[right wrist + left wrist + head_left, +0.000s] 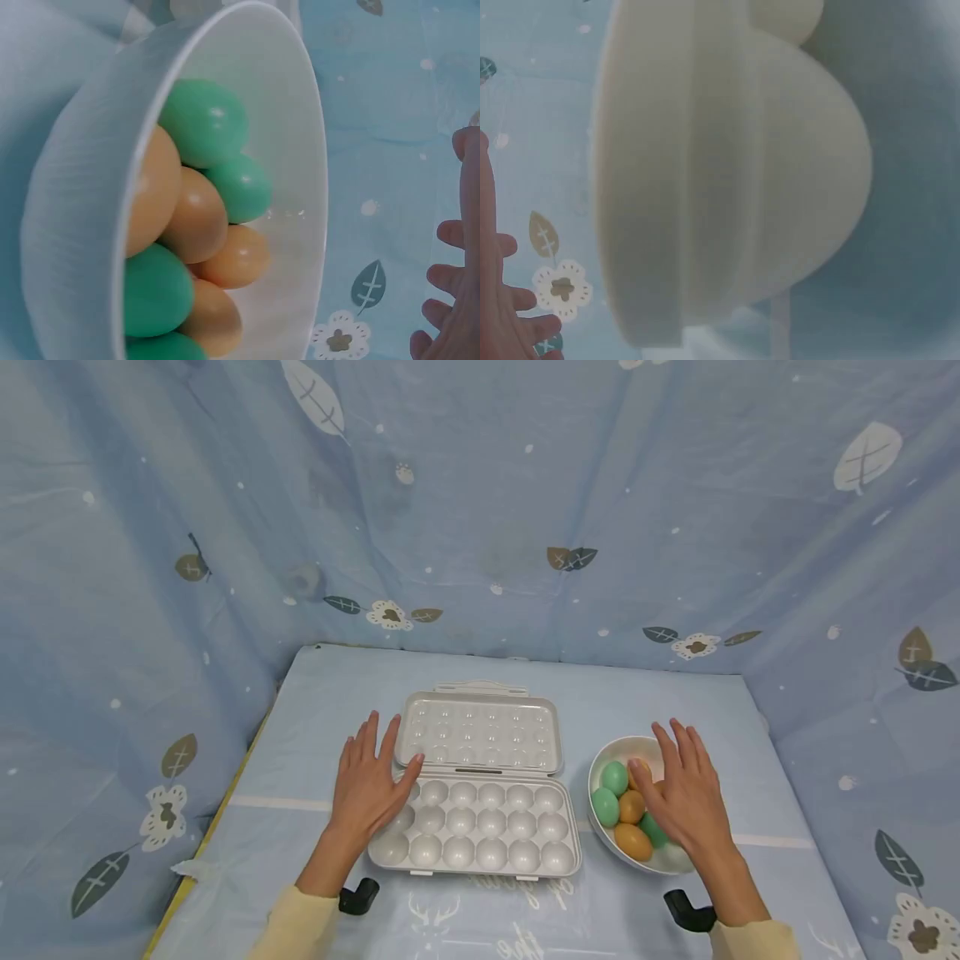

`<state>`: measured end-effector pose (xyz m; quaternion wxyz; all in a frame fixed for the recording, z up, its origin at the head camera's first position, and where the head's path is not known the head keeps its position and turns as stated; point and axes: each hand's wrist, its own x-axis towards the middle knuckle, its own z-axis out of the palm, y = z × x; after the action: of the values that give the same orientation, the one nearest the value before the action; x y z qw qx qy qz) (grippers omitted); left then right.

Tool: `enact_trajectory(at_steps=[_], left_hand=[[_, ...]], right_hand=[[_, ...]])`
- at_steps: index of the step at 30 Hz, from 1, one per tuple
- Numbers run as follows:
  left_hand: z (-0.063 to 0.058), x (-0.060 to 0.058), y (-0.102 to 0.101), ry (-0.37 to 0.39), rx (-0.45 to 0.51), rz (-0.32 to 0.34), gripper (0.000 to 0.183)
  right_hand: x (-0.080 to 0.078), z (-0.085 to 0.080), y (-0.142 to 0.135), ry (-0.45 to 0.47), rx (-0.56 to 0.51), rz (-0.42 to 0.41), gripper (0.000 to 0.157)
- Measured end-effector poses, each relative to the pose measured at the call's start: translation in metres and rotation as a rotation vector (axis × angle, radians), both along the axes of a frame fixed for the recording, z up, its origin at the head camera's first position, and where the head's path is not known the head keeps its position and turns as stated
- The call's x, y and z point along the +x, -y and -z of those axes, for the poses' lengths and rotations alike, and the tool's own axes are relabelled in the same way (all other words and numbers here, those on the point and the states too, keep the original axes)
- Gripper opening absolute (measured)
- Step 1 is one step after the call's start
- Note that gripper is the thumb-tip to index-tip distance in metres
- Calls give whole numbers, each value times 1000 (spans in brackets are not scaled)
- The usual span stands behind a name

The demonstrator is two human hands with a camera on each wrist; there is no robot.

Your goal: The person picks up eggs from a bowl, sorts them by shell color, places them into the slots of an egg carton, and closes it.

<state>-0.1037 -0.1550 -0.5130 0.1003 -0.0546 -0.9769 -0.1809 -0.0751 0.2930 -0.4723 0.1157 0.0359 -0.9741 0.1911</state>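
An egg carton (pixel 480 866) of pale plastic lies unfolded on the table, its lid (pixel 480 695) leaning away behind the tray of round hollows. My left hand (pixel 369 789) is spread over the carton's left side, fingers straight, holding nothing. To the right stands a white bowl (pixel 296 172) with several green eggs (pixel 202 124) and orange-brown eggs (pixel 196 217) in it. Over the bowl's right part hovers my right hand (pixel 686 797), fingers extended and grasping nothing; it hides some of the contents. The left wrist view shows the carton's side (pixel 720 165) close up.
A light blue cloth (pixel 300 860) with a pale stripe covers the table. Blue patterned curtains (pixel 480 510) enclose the back and both sides. A dark wrist mount (pixel 358 897) sits by the left wrist, and another mount (pixel 688 912) by the right.
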Motion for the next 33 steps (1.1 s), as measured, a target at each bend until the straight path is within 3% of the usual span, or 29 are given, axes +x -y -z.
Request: enact_trajectory(at_steps=[10, 18, 33], left_hand=[[4, 8, 5, 85, 197, -32, 83], [5, 18, 9, 61, 279, -41, 81], [37, 51, 12, 71, 325, -61, 78]], right_hand=[[9, 8, -12, 36, -149, 6, 68], [14, 12, -9, 48, -291, -27, 66], [17, 32, -1, 66, -341, -90, 65]])
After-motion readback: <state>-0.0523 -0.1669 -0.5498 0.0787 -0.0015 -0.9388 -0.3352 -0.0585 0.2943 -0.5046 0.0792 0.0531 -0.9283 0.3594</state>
